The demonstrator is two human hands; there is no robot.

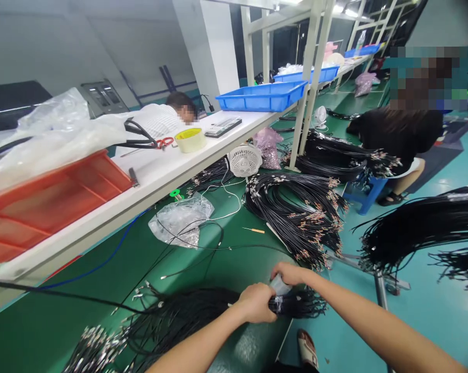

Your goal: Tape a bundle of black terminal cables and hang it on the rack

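A bundle of black cables [197, 313] lies along the green tabletop in front of me, with bare metal ends at the lower left and more ends past my grip. My left hand [258, 302] is closed round this bundle near its right end. Just beyond it, my right hand [288, 273] grips a translucent whitish strip of plastic film [279, 286] against the cables. A shiny clear band circles the bundle below the strip. My right fingertips are partly hidden behind the film.
Large coils of black cable [296, 212] lie beyond my hands, near a small white fan [245, 160]. A thin yellow-handled tool [254, 230] and a clear plastic bag [181, 220] rest on the green surface. More cables [424, 228] hang at right. Two people sit nearby.
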